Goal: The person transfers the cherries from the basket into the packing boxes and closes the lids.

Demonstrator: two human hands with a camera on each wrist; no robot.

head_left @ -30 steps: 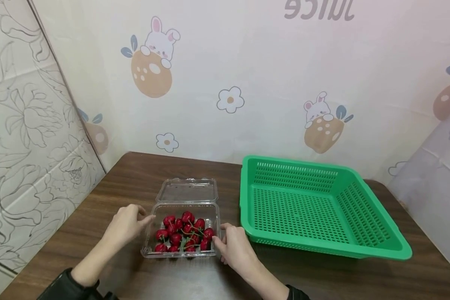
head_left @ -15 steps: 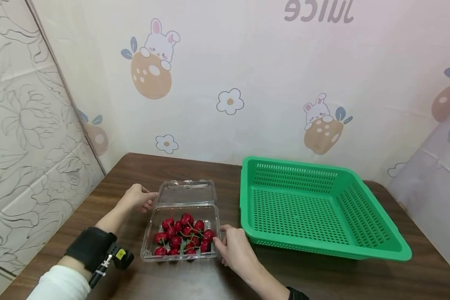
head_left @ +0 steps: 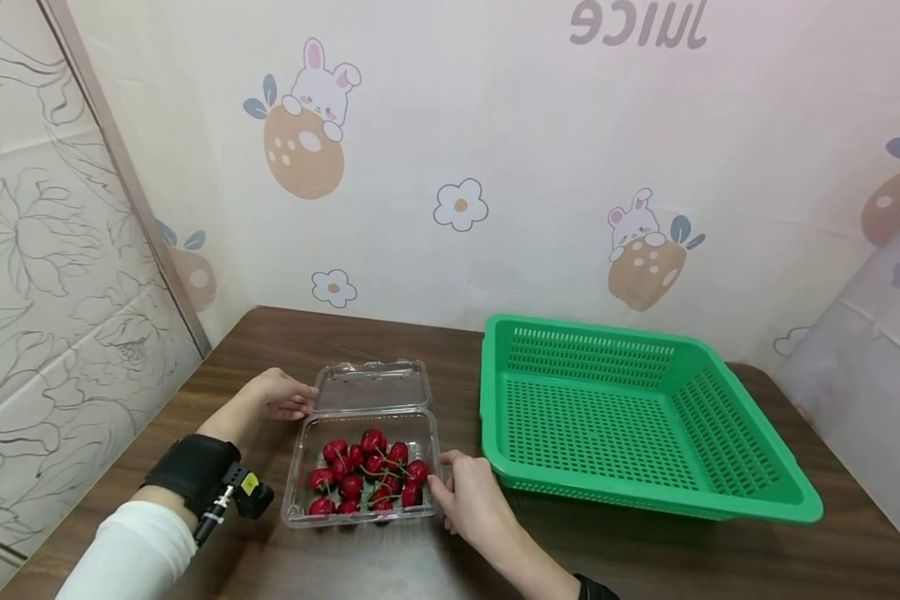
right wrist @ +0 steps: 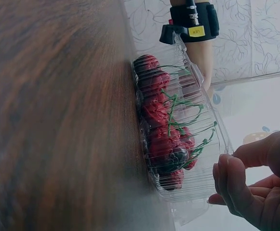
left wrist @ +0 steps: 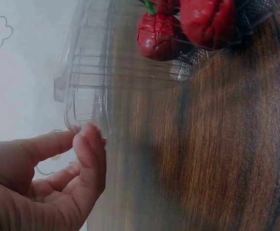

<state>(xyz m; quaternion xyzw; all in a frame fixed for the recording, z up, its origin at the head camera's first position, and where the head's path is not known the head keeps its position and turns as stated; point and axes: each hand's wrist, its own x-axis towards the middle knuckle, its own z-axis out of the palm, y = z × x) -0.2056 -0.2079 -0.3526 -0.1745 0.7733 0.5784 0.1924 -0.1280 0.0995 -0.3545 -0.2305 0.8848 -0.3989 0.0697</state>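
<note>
A clear plastic clamshell box [head_left: 369, 421] lies on the table with its lid [head_left: 371, 387] folded back on the far side. Several red cherries [head_left: 372, 439] with green stems sit inside. My left hand [head_left: 287, 396] is at the lid's left edge; in the left wrist view its thumb and forefinger pinch the clear plastic corner. On the near right side, my right hand [head_left: 468, 492] holds the box's rim between thumb and fingers. The right wrist view shows this grip [right wrist: 248, 185] with the cherries [right wrist: 164, 130] behind the ribbed wall.
A large green plastic basket [head_left: 645, 497] stands to the right, close to my right hand. The brown wood table [head_left: 390, 329] ends at a patterned wall covering [head_left: 390, 167] at the back, and another covering [head_left: 52, 275] rises on the left.
My left hand has moved from beside the box's left wall away from me to the lid's left edge. My right hand has stayed on the right rim.
</note>
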